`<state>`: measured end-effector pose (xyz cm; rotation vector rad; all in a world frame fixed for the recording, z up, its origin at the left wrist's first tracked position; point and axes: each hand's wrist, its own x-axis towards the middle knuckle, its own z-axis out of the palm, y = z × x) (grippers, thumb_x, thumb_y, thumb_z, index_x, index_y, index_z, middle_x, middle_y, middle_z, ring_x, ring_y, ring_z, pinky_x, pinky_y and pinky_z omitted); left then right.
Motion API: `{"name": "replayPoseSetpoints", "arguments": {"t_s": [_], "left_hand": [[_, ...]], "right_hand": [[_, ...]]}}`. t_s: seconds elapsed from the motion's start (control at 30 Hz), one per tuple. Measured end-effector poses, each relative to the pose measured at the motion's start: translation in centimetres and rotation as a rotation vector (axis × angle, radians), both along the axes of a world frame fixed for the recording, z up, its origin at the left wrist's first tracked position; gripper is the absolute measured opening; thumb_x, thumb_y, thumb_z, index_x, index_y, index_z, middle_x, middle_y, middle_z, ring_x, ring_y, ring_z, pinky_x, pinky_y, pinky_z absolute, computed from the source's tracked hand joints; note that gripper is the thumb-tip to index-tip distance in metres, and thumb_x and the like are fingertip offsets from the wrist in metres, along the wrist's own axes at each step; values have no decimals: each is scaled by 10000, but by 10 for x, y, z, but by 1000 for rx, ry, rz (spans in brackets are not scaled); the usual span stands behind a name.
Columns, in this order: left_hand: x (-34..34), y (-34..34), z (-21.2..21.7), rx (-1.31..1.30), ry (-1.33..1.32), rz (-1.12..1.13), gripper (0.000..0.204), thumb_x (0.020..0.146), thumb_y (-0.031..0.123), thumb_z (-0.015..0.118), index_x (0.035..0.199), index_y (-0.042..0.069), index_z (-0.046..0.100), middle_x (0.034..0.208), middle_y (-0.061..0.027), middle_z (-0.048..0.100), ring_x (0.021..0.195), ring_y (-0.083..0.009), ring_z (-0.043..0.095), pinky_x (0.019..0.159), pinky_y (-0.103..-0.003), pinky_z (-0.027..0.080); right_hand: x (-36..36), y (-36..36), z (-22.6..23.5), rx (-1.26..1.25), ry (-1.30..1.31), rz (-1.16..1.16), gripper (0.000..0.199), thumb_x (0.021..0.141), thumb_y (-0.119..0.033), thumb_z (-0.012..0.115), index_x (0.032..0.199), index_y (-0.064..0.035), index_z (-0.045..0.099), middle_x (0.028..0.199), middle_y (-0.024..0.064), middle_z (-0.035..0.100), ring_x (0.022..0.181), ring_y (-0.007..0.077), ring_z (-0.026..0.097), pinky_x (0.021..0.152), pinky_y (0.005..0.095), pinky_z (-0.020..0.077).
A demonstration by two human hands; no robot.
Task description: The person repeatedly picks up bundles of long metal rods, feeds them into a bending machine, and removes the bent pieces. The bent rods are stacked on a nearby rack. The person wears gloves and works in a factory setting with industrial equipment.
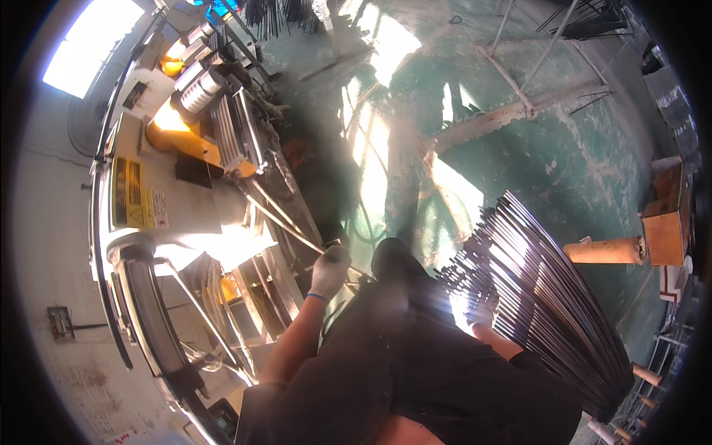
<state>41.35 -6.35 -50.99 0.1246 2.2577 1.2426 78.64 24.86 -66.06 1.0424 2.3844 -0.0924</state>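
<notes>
My left hand point(331, 271), in a pale work glove with a blue cuff edge, is closed at the end of the machine. A thin pale rod point(285, 220) slants from the machine down to this fist, and a thin length shows past its other side. To the right lies a big fanned bundle of dark, shiny metal rods point(545, 282). My right hand point(482, 310) is at the near left side of that bundle, against the rod ends. Glare and shadow hide how its fingers lie.
The machine point(196, 141) with orange-yellow parts stands along the left, beside a curved metal bar point(148, 319). An orange cylinder point(604, 251) and a brown box point(664, 215) are at the right. A metal frame point(519, 81) stands on the worn green floor point(571, 156).
</notes>
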Motion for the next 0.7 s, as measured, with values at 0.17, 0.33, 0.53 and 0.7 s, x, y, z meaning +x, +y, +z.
{"name": "replayPoseSetpoints", "arguments": {"t_s": [0.17, 0.33, 0.53, 0.7], "left_hand": [[-54, 40, -32, -36, 137, -485, 287, 971, 187, 718, 1160, -29, 728, 1059, -93, 773, 997, -155, 705, 915, -328, 552], [-141, 139, 12, -5, -349, -167, 252, 970, 150, 700, 1134, -38, 739, 1035, -112, 768, 959, -162, 709, 853, -313, 570], [-251, 264, 2, 99, -80, -450, 220, 977, 91, 690, 1152, -38, 728, 1039, -87, 759, 928, -149, 694, 835, -301, 560], [-296, 372, -7, 133, -295, -558, 140, 946, 86, 735, 1057, 1, 743, 897, -28, 698, 768, -107, 606, 685, -267, 497]], "right_hand": [[-35, -5, 25, -90, -15, -286, 933, 874, -363, 808, 1607, -135, 278, 1660, 172, 267, 1509, 408, 316, 1166, 598, 415], [-70, -1, 8, -205, 138, -796, 681, 913, -316, 748, 1495, -113, 458, 1551, 175, 429, 1425, 358, 444, 1133, 523, 460], [-119, 24, -23, -385, 840, -1640, 438, 959, -260, 675, 1361, -86, 673, 1420, 177, 623, 1325, 299, 598, 1093, 433, 513], [-132, 26, -57, -149, 262, -1290, 381, 938, -162, 599, 1288, -79, 723, 1269, 221, 728, 1218, 358, 696, 1030, 451, 553]]}}
